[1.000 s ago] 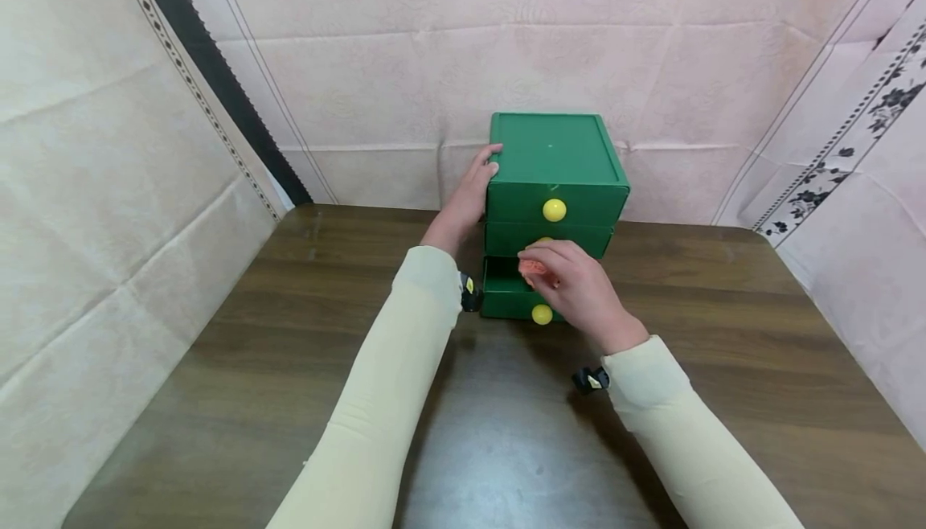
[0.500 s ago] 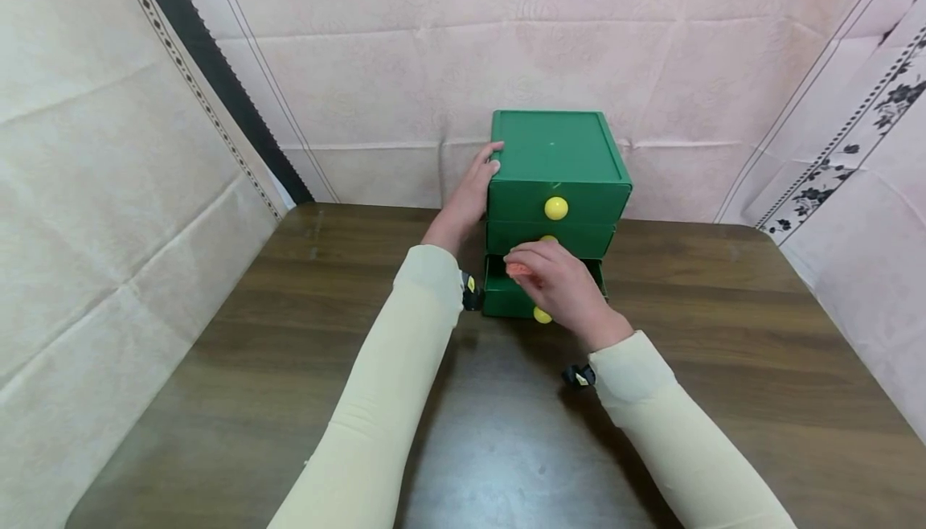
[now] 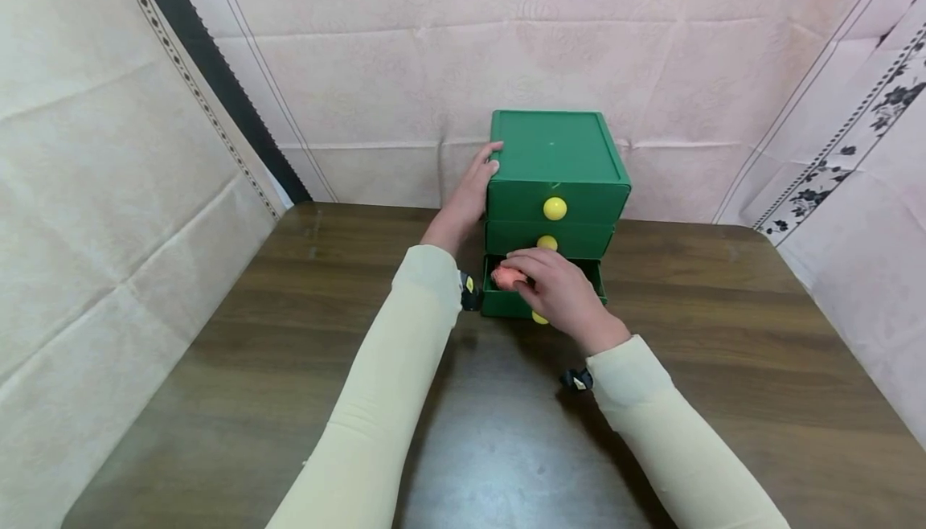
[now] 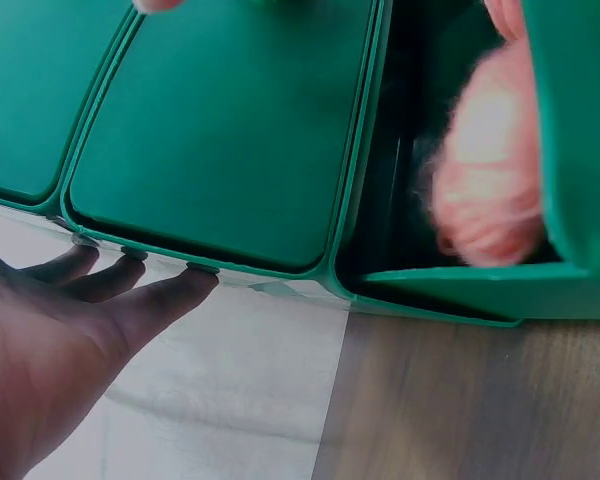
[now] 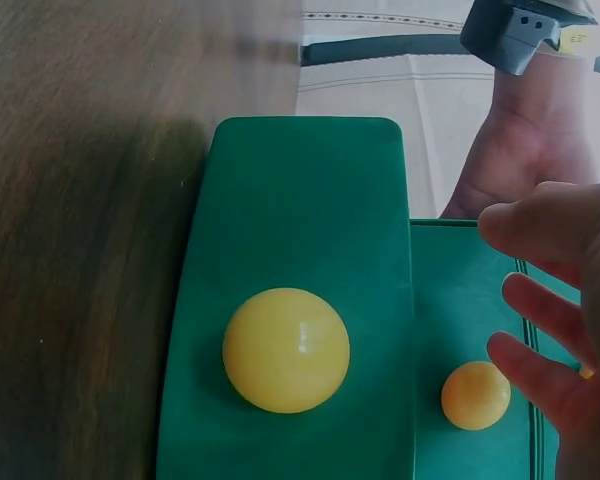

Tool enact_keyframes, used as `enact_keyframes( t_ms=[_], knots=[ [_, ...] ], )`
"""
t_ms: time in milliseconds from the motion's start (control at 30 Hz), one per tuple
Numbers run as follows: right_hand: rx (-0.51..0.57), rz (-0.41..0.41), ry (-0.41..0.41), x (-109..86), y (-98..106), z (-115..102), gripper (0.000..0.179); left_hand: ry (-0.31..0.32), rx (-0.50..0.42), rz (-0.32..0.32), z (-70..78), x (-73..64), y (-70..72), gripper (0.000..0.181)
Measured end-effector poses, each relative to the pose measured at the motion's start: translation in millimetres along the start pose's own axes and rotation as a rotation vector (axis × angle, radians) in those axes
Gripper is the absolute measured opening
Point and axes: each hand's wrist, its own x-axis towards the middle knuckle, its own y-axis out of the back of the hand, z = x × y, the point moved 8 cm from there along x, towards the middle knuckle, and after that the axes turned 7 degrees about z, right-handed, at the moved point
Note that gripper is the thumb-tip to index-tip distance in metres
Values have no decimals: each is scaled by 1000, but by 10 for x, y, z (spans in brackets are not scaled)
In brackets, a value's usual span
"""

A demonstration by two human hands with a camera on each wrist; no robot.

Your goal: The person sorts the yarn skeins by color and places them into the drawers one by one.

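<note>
A ball of coral-pink yarn (image 3: pixel 507 278) lies in the pulled-out bottom drawer (image 3: pixel 502 305) of a small green cabinet (image 3: pixel 551 147), toward the drawer's left side. Fuzzy strands of the yarn (image 4: pixel 488 165) show in the left wrist view. My right hand (image 3: pixel 563 290) is over this drawer, its fingertips right by the yarn. In the right wrist view the thumb and fingers (image 5: pixel 540 380) are spread apart, with nothing seen between them; the drawer front hides the yarn there. My left hand (image 3: pixel 469 191) rests with extended fingers against the cabinet's left side.
The upper drawers are closed, with round yellow knobs (image 3: pixel 555 208). Another yellow knob (image 5: pixel 286 350) sticks out from the bottom drawer's front. The cabinet stands at the back of a brown wooden table (image 3: pixel 347 304), close to a pale cloth backdrop (image 3: pixel 376 95).
My right hand has moved left and lowered over the open drawer, carrying the yarn, and its fingers have loosened from it. My left hand has stayed against the cabinet.
</note>
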Motion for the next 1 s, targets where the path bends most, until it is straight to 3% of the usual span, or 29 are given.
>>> enact_keyframes(
  t_ms=[267,733,1000],
  knots=[
    [5,-2,-11,-49,73,-25,32,1,-4,-6,8,0,-5,44],
    [-16,-89,-61,-228,65,33,28,30,-1,-5,-1,6,2,43],
    [-1,-120,-72,-322,55,51,20,62,-17,-35,198,-156,3,47]
  ],
)
